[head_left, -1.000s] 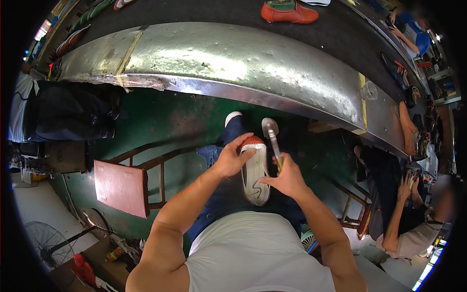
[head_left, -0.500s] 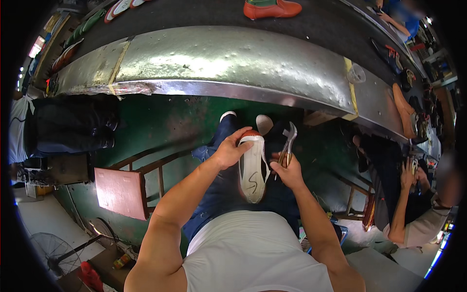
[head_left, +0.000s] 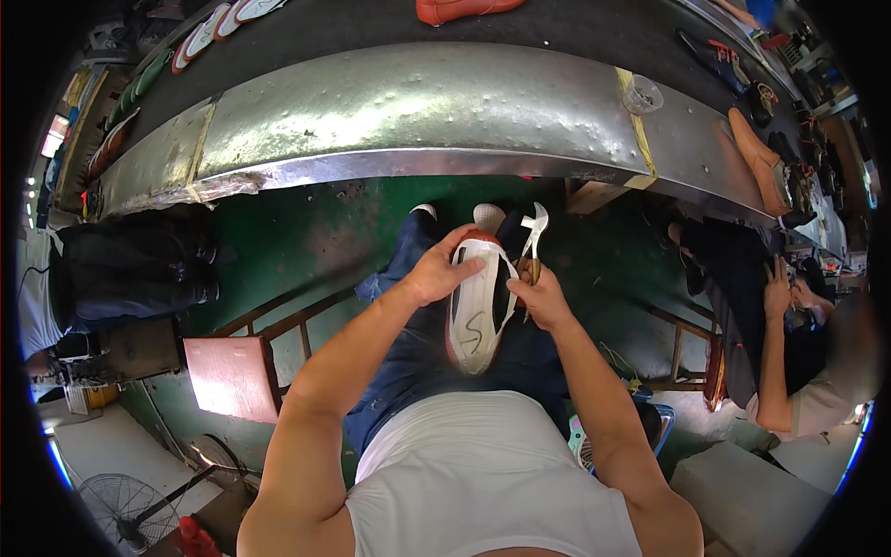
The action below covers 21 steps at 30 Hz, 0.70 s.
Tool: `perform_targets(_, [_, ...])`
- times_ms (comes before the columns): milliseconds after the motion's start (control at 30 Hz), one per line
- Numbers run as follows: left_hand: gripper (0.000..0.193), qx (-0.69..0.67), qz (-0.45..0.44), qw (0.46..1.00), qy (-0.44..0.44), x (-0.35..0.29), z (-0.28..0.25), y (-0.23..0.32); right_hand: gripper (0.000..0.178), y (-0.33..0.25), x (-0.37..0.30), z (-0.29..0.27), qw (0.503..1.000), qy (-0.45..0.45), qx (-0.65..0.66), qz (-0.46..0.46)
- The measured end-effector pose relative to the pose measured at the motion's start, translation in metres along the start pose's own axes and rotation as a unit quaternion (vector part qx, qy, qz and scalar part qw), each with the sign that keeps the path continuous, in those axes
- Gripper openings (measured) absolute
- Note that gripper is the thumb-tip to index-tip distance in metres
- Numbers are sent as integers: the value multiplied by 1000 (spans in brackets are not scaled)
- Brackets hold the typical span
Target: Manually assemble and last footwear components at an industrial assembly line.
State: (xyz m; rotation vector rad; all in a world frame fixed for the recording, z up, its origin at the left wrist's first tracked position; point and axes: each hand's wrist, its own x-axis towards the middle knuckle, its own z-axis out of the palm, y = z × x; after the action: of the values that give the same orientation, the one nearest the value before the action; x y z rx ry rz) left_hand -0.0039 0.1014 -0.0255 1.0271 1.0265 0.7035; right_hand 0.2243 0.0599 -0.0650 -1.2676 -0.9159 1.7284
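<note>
A shoe (head_left: 476,330) with a whitish sole face turned up and a red-brown edge lies over my lap, toe pointing away from me. A dark curved line is drawn near its heel. My left hand (head_left: 436,274) is wrapped round the toe end, thumb pressed onto the sole face. Along the right side a loose white strip (head_left: 510,314) stands off from the sole, leaving a dark gap. My right hand (head_left: 544,299) holds steel-headed pliers (head_left: 534,232) upright, its thumb and finger at the white strip. Part of the pliers' handles is hidden in the palm.
A metal-edged bench (head_left: 371,121) crosses in front, carrying a red shoe (head_left: 464,9), an orange-brown shoe (head_left: 756,162) and a clear cup (head_left: 642,96). A wooden stool (head_left: 230,376) stands left. One co-worker (head_left: 807,371) sits at right; another person's dark-clothed legs (head_left: 139,265) show at left.
My right hand has come in against the shoe's edge, and the pliers have tilted and risen slightly. Beside the sole, the gap by the white strip looks wider. The whole view has shifted a little.
</note>
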Motion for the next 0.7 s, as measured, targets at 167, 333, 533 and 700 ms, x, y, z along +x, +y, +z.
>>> perform_targets(167, [53,304,-107,942,96,-49,28,-25,43,2,-47,29,932,121,-341,-35])
perform_targets(333, [51,-13,-49,998,-25,-59,7,-29,48,-7,-52,15,925,71,-372,-1])
perform_targets(533, [90,-131,-59,985,-92,-70,6,-39,39,-46,-95,5,917,12,-398,33])
perform_targets(700, [97,49,-26,998,-26,-85,22,-65,45,-59,-108,1,822,-173,-537,-72])
